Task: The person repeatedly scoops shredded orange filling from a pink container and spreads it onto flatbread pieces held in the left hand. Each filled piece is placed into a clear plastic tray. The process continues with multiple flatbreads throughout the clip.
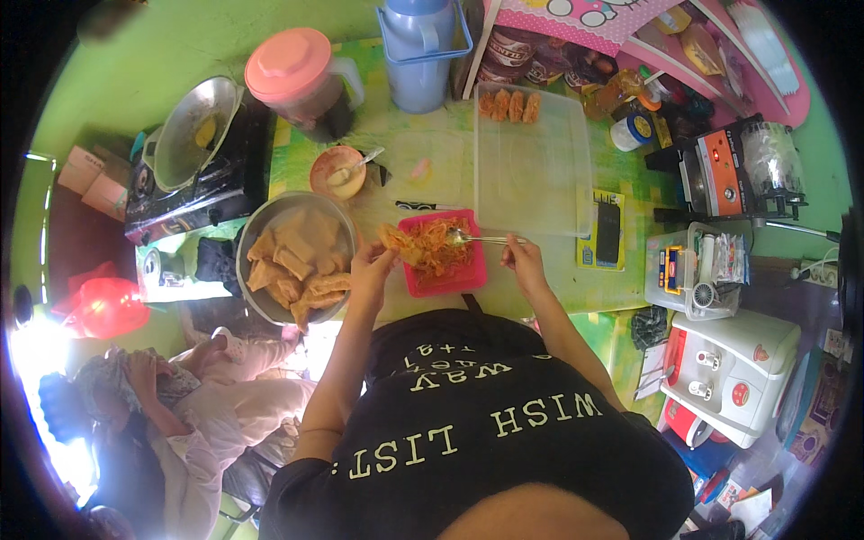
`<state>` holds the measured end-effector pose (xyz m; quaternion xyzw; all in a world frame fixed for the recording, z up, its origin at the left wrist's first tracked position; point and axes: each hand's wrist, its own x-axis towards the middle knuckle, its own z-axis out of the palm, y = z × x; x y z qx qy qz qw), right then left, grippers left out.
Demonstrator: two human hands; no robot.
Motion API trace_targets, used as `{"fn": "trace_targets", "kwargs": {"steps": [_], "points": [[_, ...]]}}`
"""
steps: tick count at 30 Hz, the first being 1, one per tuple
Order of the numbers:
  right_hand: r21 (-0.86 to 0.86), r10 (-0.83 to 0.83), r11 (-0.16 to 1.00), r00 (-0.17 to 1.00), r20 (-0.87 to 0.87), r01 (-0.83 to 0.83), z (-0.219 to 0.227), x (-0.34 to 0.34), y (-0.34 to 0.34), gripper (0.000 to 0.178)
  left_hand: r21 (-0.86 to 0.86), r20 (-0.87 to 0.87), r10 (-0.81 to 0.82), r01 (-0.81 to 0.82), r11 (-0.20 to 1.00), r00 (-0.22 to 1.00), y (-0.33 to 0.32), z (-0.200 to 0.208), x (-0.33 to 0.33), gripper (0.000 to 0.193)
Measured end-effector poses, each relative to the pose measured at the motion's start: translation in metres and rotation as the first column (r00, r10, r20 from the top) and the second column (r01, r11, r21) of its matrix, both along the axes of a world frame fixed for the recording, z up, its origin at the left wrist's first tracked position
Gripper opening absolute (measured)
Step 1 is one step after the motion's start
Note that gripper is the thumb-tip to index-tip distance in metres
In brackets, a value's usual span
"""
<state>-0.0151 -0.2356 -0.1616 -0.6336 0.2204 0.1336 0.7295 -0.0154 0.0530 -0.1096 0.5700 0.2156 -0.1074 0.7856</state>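
My left hand (pixel 372 270) pinches a piece of fried tofu (pixel 393 241) at the left edge of a pink square tray (pixel 447 286). Orange shredded vegetable filling (pixel 439 256) lies in the tray. From the right, my right hand (pixel 522 258) grips the thin handle of a metal spoon (pixel 490 239), whose head is in the filling. A large metal bowl (pixel 263 304) of golden-brown fried tofu (pixel 301 243) stands to the left. Beyond the tray is a clear plastic container (pixel 533 175), with several filled pieces (pixel 510 106) lined up at its far end.
Behind the tofu bowl stands a small orange bowl (pixel 338 175) with pale paste and a spoon. A pink-lidded pitcher (pixel 301 81) and a blue jug (pixel 418 54) line the back. A wok (pixel 193 135) rests on the stove at left. A phone (pixel 608 231) lies at right. Someone sits at lower left (pixel 207 423).
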Motion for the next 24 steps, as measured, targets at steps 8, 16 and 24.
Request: {"fn": "trace_targets", "kwargs": {"steps": [8,16,24], "points": [[0.048,-0.027,0.999,0.993,0.113,0.022,0.023,0.011,-0.011,0.036,-0.023,0.008,-0.041,0.042,0.999,0.999,-0.009,-0.001,0.005,0.029],[-0.089,0.054,0.995,0.996,0.078,-0.047,0.003,0.008,0.005,0.034,-0.001,0.002,-0.062,0.062,0.998,0.998,-0.004,-0.007,0.008,0.03],[-0.248,-0.006,0.969,0.998,0.061,0.021,-0.005,0.007,0.005,0.03,-0.005,-0.018,-0.019,0.019,1.0,1.0,-0.003,0.004,0.007,0.029]]}}
